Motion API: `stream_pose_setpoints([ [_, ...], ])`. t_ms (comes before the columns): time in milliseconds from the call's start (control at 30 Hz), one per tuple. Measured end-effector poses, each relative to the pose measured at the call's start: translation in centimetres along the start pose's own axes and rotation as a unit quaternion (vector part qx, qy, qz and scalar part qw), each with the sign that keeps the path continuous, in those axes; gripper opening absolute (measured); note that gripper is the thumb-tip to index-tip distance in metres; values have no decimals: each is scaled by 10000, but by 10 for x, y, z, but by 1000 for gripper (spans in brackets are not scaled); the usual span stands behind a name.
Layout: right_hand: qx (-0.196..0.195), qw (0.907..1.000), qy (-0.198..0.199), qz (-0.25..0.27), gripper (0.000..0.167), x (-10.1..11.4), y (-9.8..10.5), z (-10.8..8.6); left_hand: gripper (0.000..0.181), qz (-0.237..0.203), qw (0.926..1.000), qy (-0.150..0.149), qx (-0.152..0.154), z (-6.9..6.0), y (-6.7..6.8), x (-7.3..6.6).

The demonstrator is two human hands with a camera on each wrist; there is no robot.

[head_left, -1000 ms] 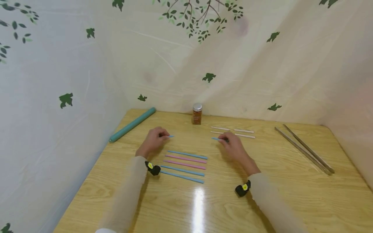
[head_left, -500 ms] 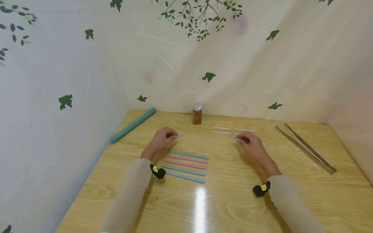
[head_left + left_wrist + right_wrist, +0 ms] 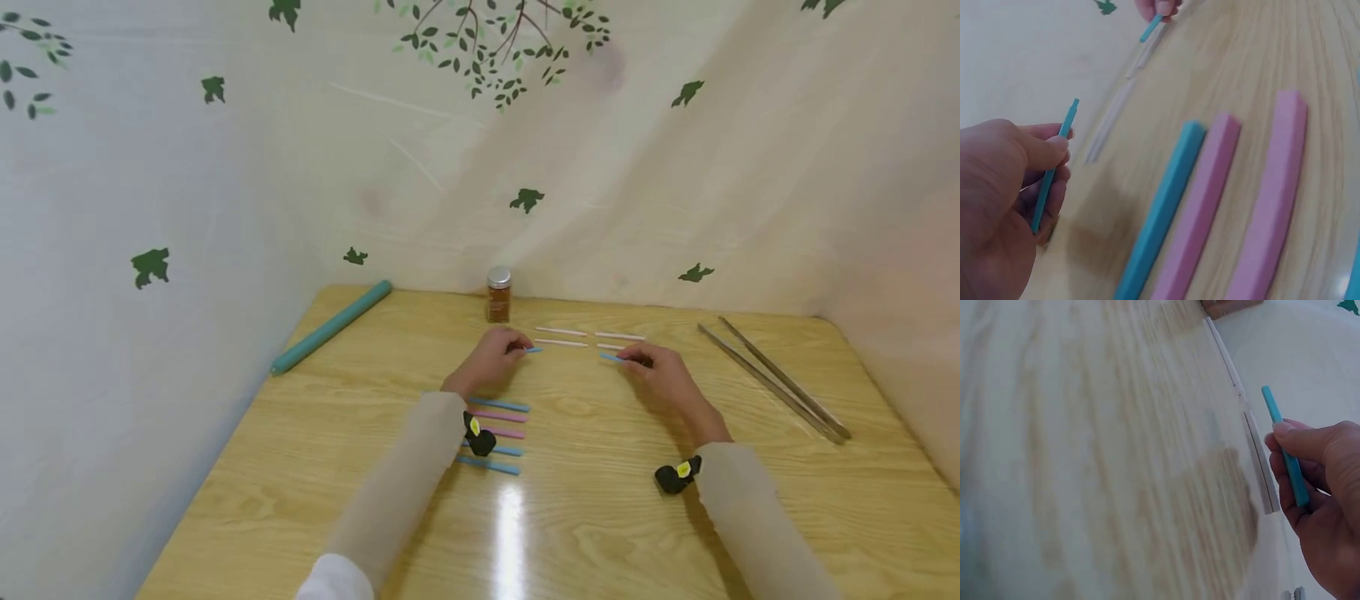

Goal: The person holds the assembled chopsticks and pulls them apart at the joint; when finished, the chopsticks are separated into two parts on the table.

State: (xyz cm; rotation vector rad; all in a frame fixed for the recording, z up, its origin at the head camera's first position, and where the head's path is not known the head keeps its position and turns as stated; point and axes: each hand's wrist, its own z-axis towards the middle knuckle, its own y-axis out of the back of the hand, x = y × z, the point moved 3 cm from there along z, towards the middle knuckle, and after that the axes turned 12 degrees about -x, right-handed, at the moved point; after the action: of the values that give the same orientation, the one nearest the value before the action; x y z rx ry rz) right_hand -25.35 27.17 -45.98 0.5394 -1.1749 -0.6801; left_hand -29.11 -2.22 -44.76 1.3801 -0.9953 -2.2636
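My left hand (image 3: 491,360) pinches a short blue stick (image 3: 1054,165) between thumb and fingers, above the table. Another short blue stick (image 3: 1286,447) is pinched in my right hand (image 3: 663,379), its tip pointing left toward the other hand. White sticks (image 3: 562,342) lie in two rows just behind the hands. Below my left wrist are long blue and pink sticks (image 3: 504,417), lying roughly parallel, their left ends hidden by the sleeve and wrist camera. The left wrist view shows a blue stick (image 3: 1163,206) beside two pink ones (image 3: 1272,200).
A jar (image 3: 498,296) with a silver lid stands at the back of the wooden table (image 3: 585,517). The green roll (image 3: 330,327) lies at the back left, and two long metal-coloured bars (image 3: 772,379) lie on the right. A leaf-patterned cloth hangs behind.
My left hand has moved right with its blue stick, its arm now covering part of the long sticks. My right hand moved right with its stick, then stayed near the white sticks.
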Motion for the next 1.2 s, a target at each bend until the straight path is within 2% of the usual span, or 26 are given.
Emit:
stream_pose_setpoints([
  [200,113,9998,-123,-115,19,-5,-1,3,12,-388,9985,391,-23,13,-30,-10],
  [367,71,9999,1,-90,15,-5,-5,9,7,-133,9992,360,-101,21,-43,-15],
  [433,-3,10000,68,-72,13,-4,-6,12,7,44,9994,308,-146,24,-46,-17],
  [633,-168,9998,107,8,9,-7,-7,15,6,193,9989,241,-341,26,-53,-22],
  [800,-142,9996,-56,252,10,-12,-9,10,5,519,9967,212,-586,26,-62,-23],
  [967,-225,9994,19,257,11,-13,-12,6,7,738,9945,482,-569,25,-67,-21],
  [1200,-248,9994,210,98,12,-10,-11,10,15,675,9938,670,-573,27,-68,-21],
])
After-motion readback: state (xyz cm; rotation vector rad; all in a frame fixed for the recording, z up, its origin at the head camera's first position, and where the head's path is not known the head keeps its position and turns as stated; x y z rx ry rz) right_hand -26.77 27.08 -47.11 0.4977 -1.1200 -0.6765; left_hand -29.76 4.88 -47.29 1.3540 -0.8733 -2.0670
